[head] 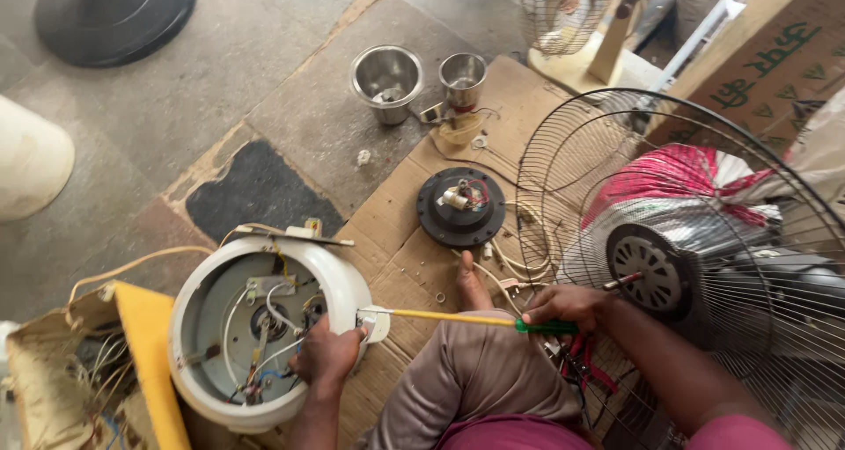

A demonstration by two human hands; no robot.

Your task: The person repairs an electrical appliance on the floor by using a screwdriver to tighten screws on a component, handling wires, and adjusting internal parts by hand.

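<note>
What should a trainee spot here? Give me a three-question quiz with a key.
1. True or false: the right hand holds a screwdriver.
2. Which does the left hand grip? A) steel cup B) white housing C) fan grille
3. How many steel cups stand on the floor?

Key: 1 true; 2 B; 3 two, side by side beyond the black disc.

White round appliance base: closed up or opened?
Opened. The white round base lies bottom up with no cover, wires and parts exposed; the left hand rests inside its rim.
</note>
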